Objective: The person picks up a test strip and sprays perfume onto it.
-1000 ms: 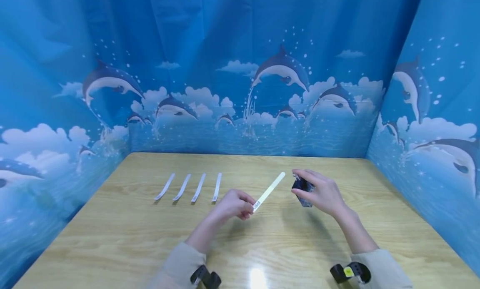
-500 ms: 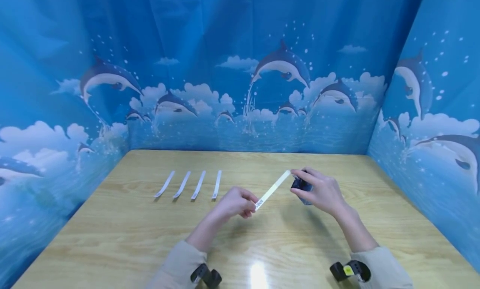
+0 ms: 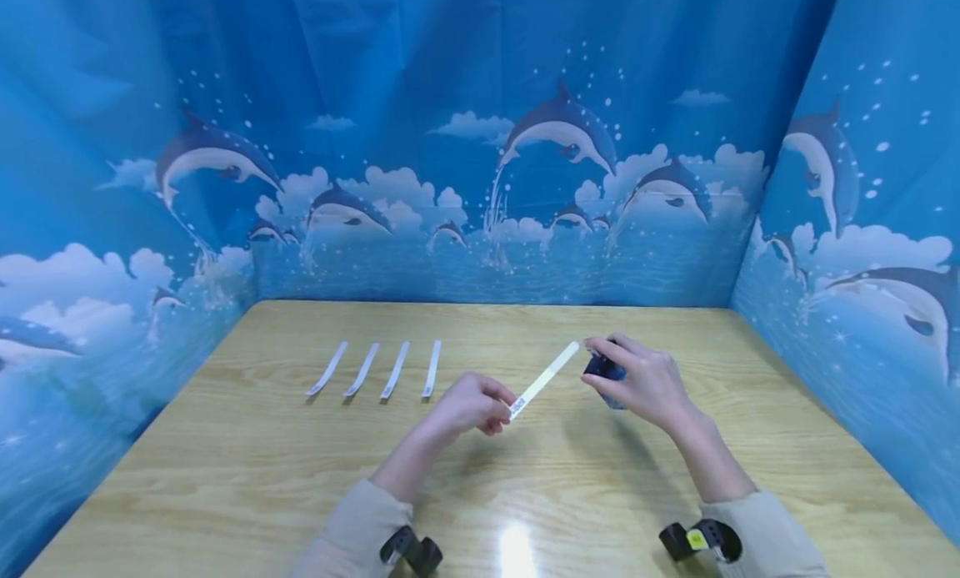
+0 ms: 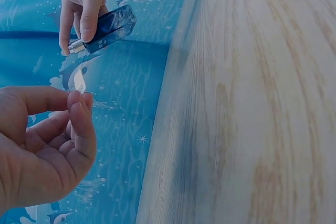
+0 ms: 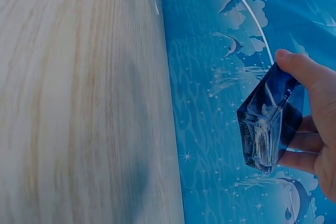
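Head view, paper strip (image 3: 544, 379) between left hand (image 3: 467, 404), right hand's (image 3: 645, 382) bottle (image 3: 602, 369)

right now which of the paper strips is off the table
The strip pinched in the left hand, tilted up toward the blue bottle; the other four lie flat.

your left hand (image 3: 471, 404) pinches a pale cream strip (image 3: 545, 379) with a small black-and-white speckled patch at the near end. your right hand (image 3: 641, 382) holds a dark blue see-through bottle (image 3: 602, 369) with a silver neck. four white strips (image 3: 372, 369) lie on the light yellow-brown wood-grain worktop (image 3: 262, 469). the curtain (image 3: 420, 144) is blue with grey-and-white dolphins, white clouds and white dots. your sleeves (image 3: 352, 532) are beige.
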Demonstrator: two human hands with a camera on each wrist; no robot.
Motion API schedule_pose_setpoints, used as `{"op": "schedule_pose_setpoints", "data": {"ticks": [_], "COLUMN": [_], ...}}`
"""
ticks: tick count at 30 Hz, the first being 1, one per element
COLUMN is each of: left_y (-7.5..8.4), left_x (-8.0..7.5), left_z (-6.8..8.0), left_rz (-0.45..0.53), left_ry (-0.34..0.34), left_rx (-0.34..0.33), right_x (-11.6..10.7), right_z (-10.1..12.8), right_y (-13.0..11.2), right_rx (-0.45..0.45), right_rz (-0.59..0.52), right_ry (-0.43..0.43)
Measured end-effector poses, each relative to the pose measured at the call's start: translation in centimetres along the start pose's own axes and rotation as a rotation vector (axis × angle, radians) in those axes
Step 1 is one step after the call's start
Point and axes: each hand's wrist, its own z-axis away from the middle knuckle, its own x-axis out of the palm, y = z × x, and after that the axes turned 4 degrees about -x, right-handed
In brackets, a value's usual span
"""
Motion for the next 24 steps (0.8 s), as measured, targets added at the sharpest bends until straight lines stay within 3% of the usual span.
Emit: {"op": "schedule_pose_setpoints", "data": {"ticks": [11,24], "left_y": [-0.51,-0.90], "left_x": [-0.31,-0.45], "left_z": [-0.51,-0.43], "left_rz": [0.019,0.035], "left_ry": [-0.006,-0.009], "left_rx": [-0.013,0.003], "right_x": [-0.06,-0.04], "right_z": [0.17,0.26], "right_y": [-0.03,0.04], "right_rx": [0.102,0.120], "right_rz": [-0.009,-0.048], "right_ry": [-0.044,-0.046]}}
